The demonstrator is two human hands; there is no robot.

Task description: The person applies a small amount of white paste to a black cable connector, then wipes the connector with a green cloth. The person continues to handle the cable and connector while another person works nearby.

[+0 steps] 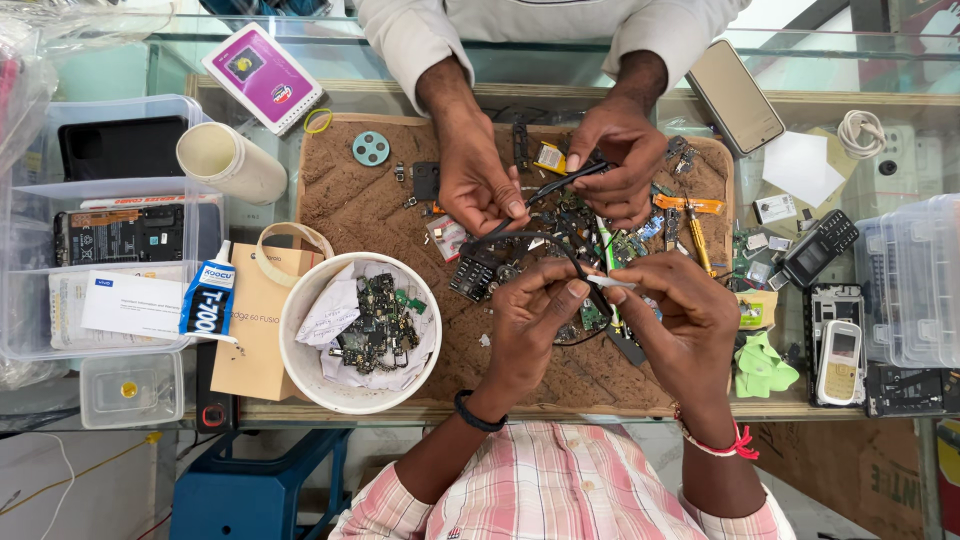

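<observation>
now | left hand (530, 305) pinches black cable (520, 238) | right hand (672, 318) pinches white stick (608, 282)

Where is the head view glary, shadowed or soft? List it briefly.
Head view: light is even and bright, with the left hand and right hand sharp. Pale glare lies on the glass counter at the top. Only soft shadows fall on the brown work mat. The small parts in the white bowl blend into a dark heap, too fine to tell apart.
</observation>
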